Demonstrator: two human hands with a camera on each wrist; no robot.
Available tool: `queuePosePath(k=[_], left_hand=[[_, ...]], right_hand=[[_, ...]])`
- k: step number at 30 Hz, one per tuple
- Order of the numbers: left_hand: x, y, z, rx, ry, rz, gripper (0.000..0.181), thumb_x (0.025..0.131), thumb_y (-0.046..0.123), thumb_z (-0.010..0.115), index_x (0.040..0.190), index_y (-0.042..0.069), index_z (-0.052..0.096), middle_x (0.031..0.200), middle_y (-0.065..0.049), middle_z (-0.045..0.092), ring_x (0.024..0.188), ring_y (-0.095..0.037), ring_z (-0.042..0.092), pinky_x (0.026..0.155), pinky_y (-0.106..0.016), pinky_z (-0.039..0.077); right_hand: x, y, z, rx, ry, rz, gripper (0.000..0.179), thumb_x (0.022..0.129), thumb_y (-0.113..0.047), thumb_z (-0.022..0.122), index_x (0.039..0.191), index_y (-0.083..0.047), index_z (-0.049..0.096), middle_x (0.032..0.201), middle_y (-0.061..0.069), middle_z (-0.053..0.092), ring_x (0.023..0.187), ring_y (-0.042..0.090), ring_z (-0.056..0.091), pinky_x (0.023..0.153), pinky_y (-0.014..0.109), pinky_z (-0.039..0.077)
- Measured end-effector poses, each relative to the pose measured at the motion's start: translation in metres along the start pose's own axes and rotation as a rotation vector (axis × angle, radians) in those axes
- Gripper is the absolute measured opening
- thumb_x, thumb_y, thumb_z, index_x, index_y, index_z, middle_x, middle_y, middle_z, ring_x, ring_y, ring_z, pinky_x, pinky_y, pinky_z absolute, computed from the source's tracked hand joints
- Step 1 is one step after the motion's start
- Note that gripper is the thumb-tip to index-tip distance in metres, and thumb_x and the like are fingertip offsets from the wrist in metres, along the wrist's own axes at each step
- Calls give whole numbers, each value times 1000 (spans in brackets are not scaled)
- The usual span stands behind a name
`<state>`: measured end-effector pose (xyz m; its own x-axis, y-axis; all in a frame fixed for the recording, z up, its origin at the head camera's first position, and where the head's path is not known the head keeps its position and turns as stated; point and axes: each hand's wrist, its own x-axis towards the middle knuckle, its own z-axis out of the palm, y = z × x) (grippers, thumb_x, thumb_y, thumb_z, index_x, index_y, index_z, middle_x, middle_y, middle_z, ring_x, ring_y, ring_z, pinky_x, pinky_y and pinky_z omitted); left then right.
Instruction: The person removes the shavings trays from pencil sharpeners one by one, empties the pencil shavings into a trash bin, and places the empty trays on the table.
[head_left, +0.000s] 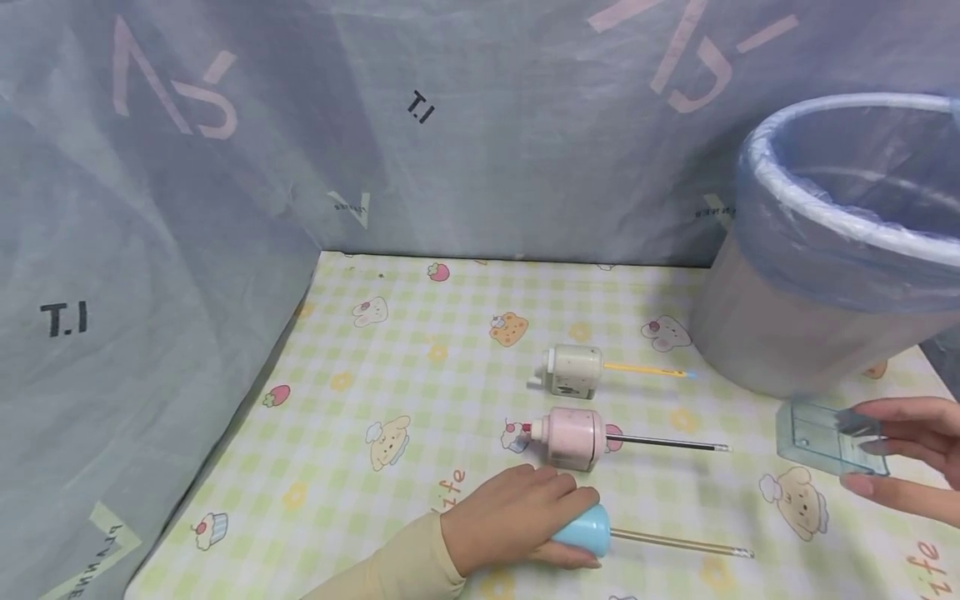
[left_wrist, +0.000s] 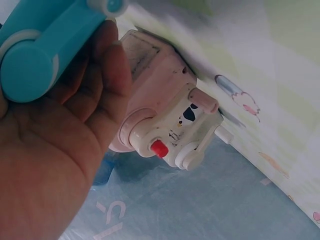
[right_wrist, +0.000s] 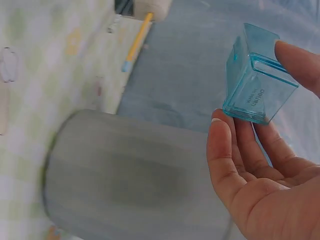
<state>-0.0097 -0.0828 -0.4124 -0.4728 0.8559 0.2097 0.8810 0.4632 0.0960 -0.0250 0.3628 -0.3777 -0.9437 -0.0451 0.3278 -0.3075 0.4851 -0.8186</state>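
Translucent blue box point(head_left: 813, 437), seemingly already out of the blue sharpener point(head_left: 588, 531) and not yet refitted, is pinched in the right hand point(head_left: 918, 442) near the table's point(head_left: 450, 308) right edge, beside the bin point(head_left: 772, 325); the left hand point(head_left: 521, 517) grips that sharpener

We face a back wall point(head_left: 525, 183) of creased grey-blue sheeting, printed with black letters point(head_left: 421, 107) and pale pink strokes point(head_left: 678, 45). A left wall point(head_left: 165, 225) of similar sheeting meets it behind the far corner of the table point(head_left: 442, 392). Beneath us the table wears green-and-white checks — dotted with cartoon animals point(head_left: 510, 330), strawberries point(head_left: 280, 396), cupcakes point(head_left: 215, 529) and yellow flowers point(head_left: 341, 381). We find the light soft and diffuse.
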Motion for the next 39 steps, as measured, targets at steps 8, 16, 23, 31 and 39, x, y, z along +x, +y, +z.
queuePosePath(k=[8,16,23,31,39], left_hand=[[0,-1,0,-3,-5,-9,47,100,64,67,122,23,63,90,13,54,75,-1,40,64,-13,28],[1,0,1,23,-7,-2,48,99,66,66,121,23,63,89,13,54,74,-1,40,63,-13,28],[1,0,1,24,-13,-9,49,99,66,66,123,24,63,92,13,56,77,-2,43,64,-13,30],[0,1,1,31,9,-5,48,98,66,67,121,23,64,91,13,56,76,-2,43,64,-13,31],[0,1,1,19,9,-13,48,99,65,66,121,23,64,90,13,55,76,-2,42,64,-13,30]], right_hand=[[-9,7,11,98,-58,-3,87,53,41,76,123,-10,72,120,-15,73,98,-4,69,84,7,49],[-20,-1,28,59,-102,56,83,63,39,75,127,-14,70,120,-17,71,103,-5,67,85,7,48],[-26,9,30,15,-169,16,80,62,36,79,128,-8,67,123,-17,70,107,-6,66,86,7,48],[-33,15,33,-52,-205,91,71,65,25,87,126,-7,68,121,-25,68,104,-12,63,82,5,46],[-34,16,37,-198,-328,158,64,68,4,97,124,-3,65,114,-34,63,95,-13,63,74,7,46]])
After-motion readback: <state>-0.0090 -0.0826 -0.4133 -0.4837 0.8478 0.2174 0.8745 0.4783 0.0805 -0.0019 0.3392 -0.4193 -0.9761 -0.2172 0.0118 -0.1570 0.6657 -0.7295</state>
